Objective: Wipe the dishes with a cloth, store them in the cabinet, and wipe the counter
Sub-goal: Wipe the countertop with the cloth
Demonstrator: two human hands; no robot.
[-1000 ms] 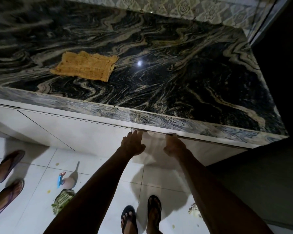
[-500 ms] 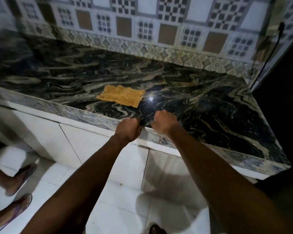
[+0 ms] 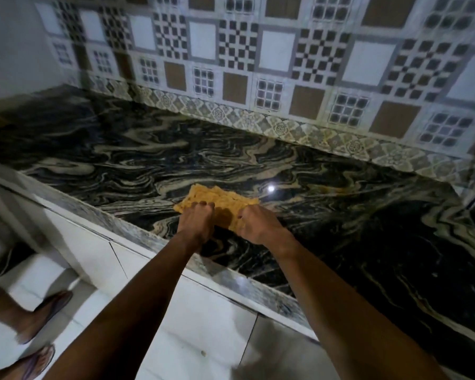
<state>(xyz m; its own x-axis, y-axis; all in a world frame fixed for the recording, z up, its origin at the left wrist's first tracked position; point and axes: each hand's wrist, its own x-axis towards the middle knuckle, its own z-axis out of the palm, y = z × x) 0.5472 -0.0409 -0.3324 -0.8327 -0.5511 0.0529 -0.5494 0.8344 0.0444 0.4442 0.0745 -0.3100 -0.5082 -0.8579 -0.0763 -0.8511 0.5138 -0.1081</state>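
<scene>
Head view: both hands' curled fingers [image 3: 203, 207] grip the cloth's [image 3: 220, 198] near edge on the counter [image 3: 340, 215].

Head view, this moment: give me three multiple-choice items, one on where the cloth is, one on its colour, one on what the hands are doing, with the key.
1. Where is the cloth?
A. On the floor
B. On the dark marbled counter, near its front edge
C. Hanging on the tiled wall

2. What colour is the cloth?
A. Yellow-orange
B. Blue
C. White

3. What are the hands doing?
A. Both hang away from the cloth
B. Only one touches it
C. Left hand and right hand both have fingers on its near edge

Key: 1 B, the cloth lies flat on the counter just behind the front edge. 2 A, it stands out yellow-orange against the black stone. 3 C, both hands' fingers curl onto the cloth's near edge; a full grasp cannot be confirmed.
</scene>
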